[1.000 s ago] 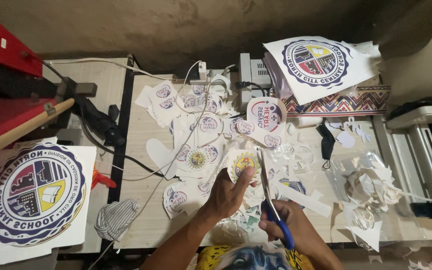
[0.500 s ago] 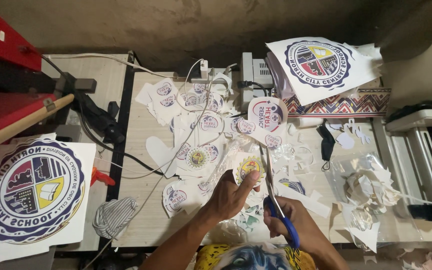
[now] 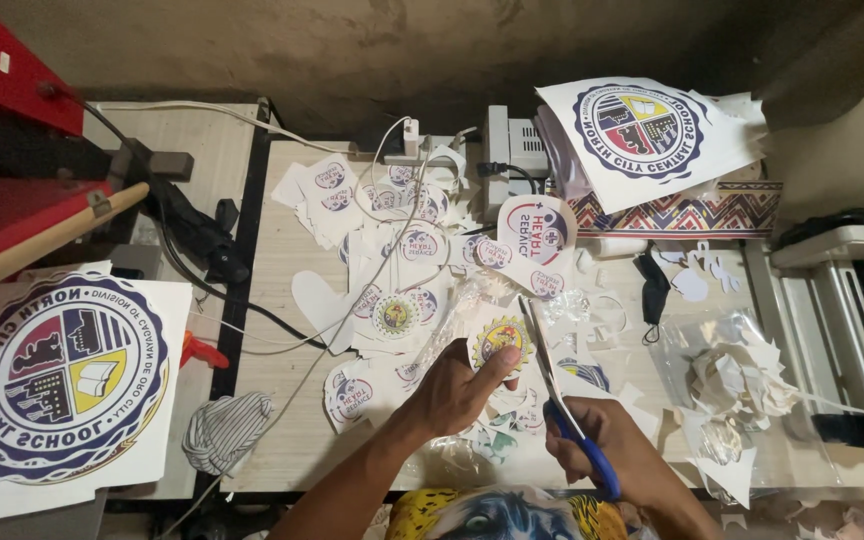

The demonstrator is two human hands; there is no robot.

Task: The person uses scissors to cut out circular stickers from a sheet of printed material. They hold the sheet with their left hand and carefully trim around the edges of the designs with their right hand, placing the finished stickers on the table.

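Note:
My left hand (image 3: 457, 388) pinches a small round printed sticker (image 3: 500, 338) with a yellow and dark rim, held just above the wooden table (image 3: 282, 400). My right hand (image 3: 602, 450) grips blue-handled scissors (image 3: 562, 400), whose blades point away from me and run along the sticker's right edge. Many cut round and heart-shaped stickers (image 3: 402, 250) lie spread over the table beyond my hands.
A large round emblem print (image 3: 57, 375) lies at the left, another (image 3: 642, 125) at the back right on a patterned box (image 3: 692, 212). Paper scraps in clear plastic (image 3: 742, 385) sit right. Cables (image 3: 252, 310), a striped cloth (image 3: 224, 430) and a red machine (image 3: 2, 130) are left.
My left hand has turned the round sticker slightly against the blades. The scissors stay at its right edge, moving a little along the cut.

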